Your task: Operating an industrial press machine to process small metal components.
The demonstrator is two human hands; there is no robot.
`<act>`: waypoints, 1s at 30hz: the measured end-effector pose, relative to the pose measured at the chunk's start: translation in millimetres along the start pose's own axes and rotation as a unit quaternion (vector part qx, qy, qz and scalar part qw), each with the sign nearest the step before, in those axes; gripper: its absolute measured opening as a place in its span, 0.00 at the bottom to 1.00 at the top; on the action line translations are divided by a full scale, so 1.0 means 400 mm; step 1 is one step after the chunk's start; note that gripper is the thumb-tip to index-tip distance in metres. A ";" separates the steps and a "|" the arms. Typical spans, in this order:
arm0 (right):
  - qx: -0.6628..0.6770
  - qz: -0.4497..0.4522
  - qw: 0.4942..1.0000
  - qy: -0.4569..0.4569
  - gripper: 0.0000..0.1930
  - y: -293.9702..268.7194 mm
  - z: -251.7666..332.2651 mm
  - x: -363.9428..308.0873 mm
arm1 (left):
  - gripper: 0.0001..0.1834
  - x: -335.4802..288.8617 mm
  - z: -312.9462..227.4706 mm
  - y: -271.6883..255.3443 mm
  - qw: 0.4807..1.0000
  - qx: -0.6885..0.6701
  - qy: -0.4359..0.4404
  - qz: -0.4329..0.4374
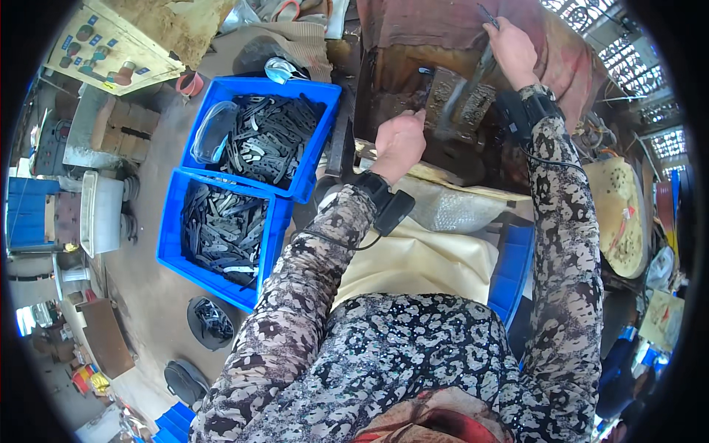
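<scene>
Two blue crates (303, 186) of dark metal blades, left of the work block (452, 100). Left hand (399, 144) closed, pinching a small piece at the block. Right hand (512, 50) gripping a hammer (465, 92) over it.

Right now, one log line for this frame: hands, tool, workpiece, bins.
left hand: pressing small piece on rusty metal block | right hand: gripping raised grey hammer | two blue plastic bins: dark flat metal blanks
</scene>
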State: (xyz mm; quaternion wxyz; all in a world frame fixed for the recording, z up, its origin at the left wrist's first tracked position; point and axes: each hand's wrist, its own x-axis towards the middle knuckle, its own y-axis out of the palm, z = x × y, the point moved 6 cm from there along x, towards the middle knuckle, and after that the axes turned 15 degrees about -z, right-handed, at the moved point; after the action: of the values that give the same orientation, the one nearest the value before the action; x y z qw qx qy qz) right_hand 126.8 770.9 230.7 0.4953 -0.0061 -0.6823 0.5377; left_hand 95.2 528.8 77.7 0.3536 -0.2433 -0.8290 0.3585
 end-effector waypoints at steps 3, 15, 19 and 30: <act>0.005 0.011 1.000 0.006 0.17 0.004 0.000 0.006 | 0.24 0.001 -0.007 -0.004 1.000 0.003 0.013 0.013; 0.008 0.037 0.999 0.023 0.17 0.016 0.001 0.015 | 0.25 0.001 -0.007 -0.004 1.000 0.011 0.015 0.011; 0.007 0.021 1.000 0.015 0.17 0.015 -0.004 0.013 | 0.24 0.002 -0.008 -0.002 1.000 0.005 0.015 0.011; 0.046 -0.068 0.997 0.015 0.10 -0.081 0.048 -0.020 | 0.23 0.000 -0.009 -0.001 1.000 0.001 0.018 -0.001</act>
State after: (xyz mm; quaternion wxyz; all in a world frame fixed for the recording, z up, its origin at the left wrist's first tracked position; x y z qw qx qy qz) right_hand 134.7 739.1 250.6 0.5408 0.0546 -0.6483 0.5331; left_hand 97.9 529.9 79.9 0.3687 -0.2484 -0.8224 0.3550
